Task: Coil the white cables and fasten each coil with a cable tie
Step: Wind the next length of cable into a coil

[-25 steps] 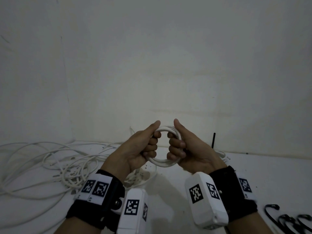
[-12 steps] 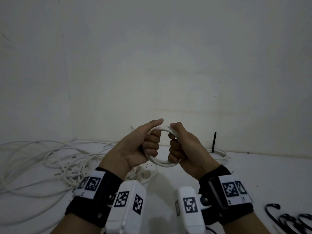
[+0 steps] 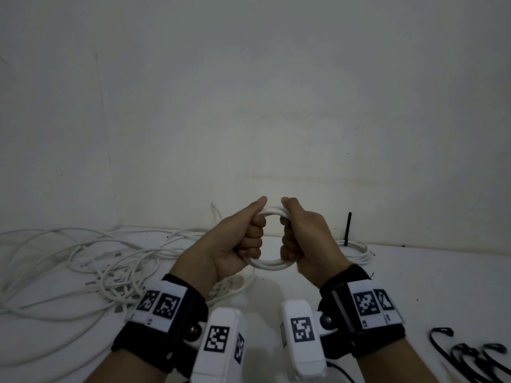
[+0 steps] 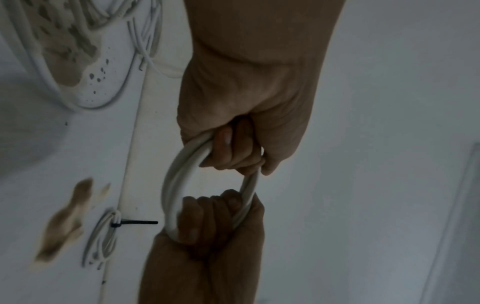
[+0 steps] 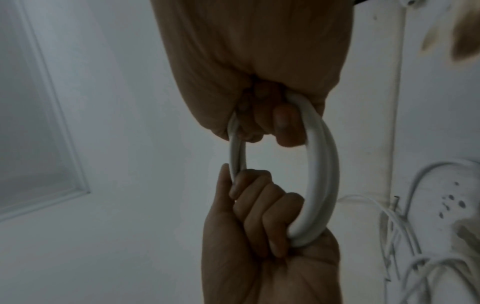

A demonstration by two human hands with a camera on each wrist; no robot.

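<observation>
- Both grips are wrapped tight: left hand [image 3: 235,244] and right hand [image 3: 307,239] each have fingers curled round opposite sides of the coil [image 3: 266,265], held up off the surface [image 3: 414,286].
- No tie on this coil that I can see, so fastening looks like the next bit.
- One finished coil [image 3: 356,251] with a black tie [image 3: 349,228] sits at the back.
- Spare ties [image 3: 470,352] wait on the right.
- Big loose tangle [image 3: 83,266] on the left, so plenty's left I reckon.
</observation>
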